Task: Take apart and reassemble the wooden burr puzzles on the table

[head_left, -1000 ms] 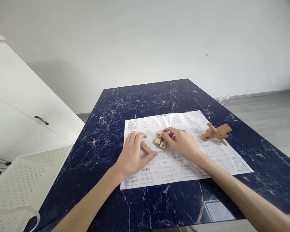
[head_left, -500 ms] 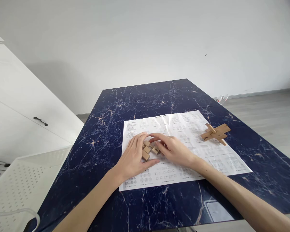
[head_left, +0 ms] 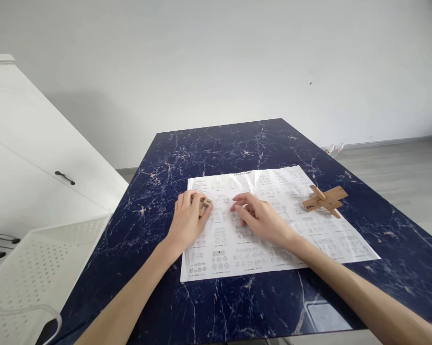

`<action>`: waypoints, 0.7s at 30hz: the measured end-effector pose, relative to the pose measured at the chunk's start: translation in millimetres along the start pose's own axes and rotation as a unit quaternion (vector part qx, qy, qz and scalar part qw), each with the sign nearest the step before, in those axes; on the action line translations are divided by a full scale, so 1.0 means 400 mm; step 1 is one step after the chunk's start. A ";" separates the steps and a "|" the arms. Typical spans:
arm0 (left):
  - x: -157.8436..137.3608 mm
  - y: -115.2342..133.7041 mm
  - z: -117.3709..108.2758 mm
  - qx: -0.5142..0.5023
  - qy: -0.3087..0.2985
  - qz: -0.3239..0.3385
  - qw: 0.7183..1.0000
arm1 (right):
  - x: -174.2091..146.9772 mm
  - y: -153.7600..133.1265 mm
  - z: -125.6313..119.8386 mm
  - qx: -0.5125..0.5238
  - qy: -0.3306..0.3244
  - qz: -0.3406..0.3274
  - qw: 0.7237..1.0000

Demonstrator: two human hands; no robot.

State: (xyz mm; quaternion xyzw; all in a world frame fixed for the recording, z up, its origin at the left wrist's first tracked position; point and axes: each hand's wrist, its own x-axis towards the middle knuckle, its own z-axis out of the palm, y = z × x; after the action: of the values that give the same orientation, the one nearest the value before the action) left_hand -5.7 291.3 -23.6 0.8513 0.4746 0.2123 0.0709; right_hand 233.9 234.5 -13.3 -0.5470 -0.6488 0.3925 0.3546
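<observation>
Wooden blocks [head_left: 206, 203] are shifting toward nine o'clock on the sheet [head_left: 291, 242], your left hand [head_left: 188, 215] clamping them, your right hand [head_left: 257, 216] hanging parted; they're seeming light, stiff, best pinched by flat faces.

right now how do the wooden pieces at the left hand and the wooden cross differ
The wooden pieces are mostly hidden by the left hand; the wooden cross is uncovered and untouched. The wooden pieces are near the left side of the paper sheet; the wooden cross straddles its right edge. Both are brown.
</observation>
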 end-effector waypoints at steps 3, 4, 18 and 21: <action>0.010 -0.047 0.003 0.034 0.045 -0.056 0.997 | 0.000 0.002 0.000 -0.010 -0.010 0.004 1.000; 0.013 -0.057 0.004 0.040 0.051 -0.064 0.996 | -0.001 0.003 0.000 -0.015 -0.012 0.003 1.000; -0.003 0.033 -0.035 -0.048 0.061 0.090 0.993 | 0.005 0.028 -0.017 -0.147 0.129 -0.063 0.979; -0.007 0.045 -0.033 -0.070 0.008 0.111 0.991 | 0.014 0.055 -0.036 -0.280 0.221 -0.107 0.928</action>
State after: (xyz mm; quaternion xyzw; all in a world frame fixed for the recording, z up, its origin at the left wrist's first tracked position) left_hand 1.3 278.2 -7.0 0.8899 0.3614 0.2587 0.1027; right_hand 255.3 243.8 -26.5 -0.6244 -0.6921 0.0244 0.3613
